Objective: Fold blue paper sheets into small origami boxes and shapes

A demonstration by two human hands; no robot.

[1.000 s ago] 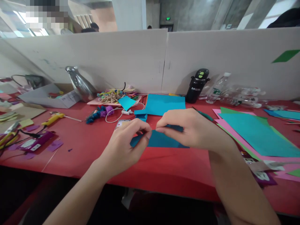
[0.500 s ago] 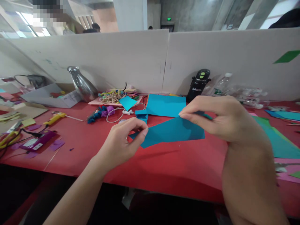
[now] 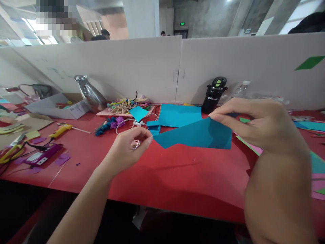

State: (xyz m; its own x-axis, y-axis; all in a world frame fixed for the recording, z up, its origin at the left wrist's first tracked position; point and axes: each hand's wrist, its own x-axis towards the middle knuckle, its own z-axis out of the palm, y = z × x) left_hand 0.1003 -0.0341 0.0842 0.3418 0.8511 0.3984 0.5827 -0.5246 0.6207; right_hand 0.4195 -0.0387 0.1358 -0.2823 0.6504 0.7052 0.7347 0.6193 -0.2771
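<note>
An irregular piece of blue paper [image 3: 195, 135] hangs in the air above the red table, stretched between my hands. My left hand [image 3: 132, 145] pinches its narrow left tip between thumb and forefinger. At the paper's upper right corner, my right hand [image 3: 248, 122] grips the edge in a pinch. Behind the held piece lies a flat blue sheet [image 3: 180, 115], and a small folded blue paper [image 3: 153, 128] is just beyond my left fingertips.
Along the white partition [image 3: 114, 67] stand a steel jug [image 3: 90, 95], a black bottle [image 3: 214, 95] and a tray of sticks [image 3: 124, 106]. A yellow glue gun [image 3: 61, 131] and purple box [image 3: 42, 156] lie left. Coloured papers [image 3: 318, 162] lie right.
My right hand has moved right and slightly up with the paper. My left hand has shifted slightly left, and the gap between the hands is wider. The held paper has turned and risen slightly.
</note>
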